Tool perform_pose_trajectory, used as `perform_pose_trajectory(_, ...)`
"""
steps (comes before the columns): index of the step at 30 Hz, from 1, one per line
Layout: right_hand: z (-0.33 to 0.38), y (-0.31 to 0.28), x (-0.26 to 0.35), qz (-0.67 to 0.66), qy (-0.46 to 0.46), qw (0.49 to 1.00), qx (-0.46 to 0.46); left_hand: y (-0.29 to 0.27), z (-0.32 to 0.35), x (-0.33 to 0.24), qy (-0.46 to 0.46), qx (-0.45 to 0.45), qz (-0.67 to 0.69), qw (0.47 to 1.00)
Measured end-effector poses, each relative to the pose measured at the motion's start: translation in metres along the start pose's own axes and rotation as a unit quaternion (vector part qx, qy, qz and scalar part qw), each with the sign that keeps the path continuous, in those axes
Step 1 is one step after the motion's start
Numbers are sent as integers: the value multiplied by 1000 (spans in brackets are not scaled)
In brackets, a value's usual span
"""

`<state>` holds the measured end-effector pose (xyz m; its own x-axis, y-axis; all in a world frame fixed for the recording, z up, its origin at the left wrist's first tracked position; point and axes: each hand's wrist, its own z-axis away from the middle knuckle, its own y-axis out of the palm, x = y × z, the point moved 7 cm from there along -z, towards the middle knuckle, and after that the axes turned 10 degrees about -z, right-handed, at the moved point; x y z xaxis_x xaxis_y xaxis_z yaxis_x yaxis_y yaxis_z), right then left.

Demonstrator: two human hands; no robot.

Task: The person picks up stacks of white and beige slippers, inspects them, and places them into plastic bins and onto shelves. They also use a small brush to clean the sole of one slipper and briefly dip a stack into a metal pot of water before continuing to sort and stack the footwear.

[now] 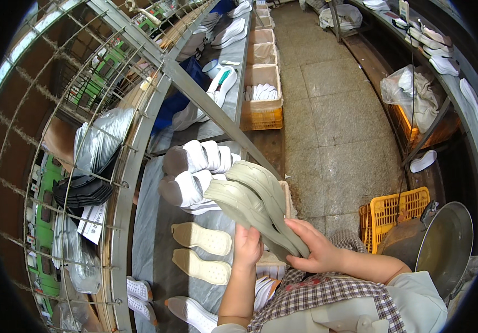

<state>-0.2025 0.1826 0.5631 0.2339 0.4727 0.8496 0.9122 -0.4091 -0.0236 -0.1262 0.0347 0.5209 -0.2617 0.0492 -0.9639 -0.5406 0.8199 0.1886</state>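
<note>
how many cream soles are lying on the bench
2: one cream sole lies left of the left hand; the second cream sole lies beside it, nearer the body. Others could be hidden behind the forearm.

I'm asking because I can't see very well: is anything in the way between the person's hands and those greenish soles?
Nothing visible is. The bare right hand grips the near ends of the greenish soles directly, and the bare left hand is up against their lower edge.
</note>
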Motion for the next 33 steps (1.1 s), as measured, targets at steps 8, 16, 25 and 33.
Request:
perform_pose_trajectory(8,-5,-6,-8,-61,20,998,9,-8,2,-22,76,-50,-133,987)
perform_pose_trajectory(16,-38,-58,25,39,-107,993,26,7,10,-98,311,7,-632,710)
perform_pose_trajectory(25,-58,-38,33,72,-102,990,61,7,23,-125,313,-16,-700,642)
perform_pose_trajectory(33,-68,-10,19,59,-163,984,50,-9,49,-131,309,-104,-746,580)
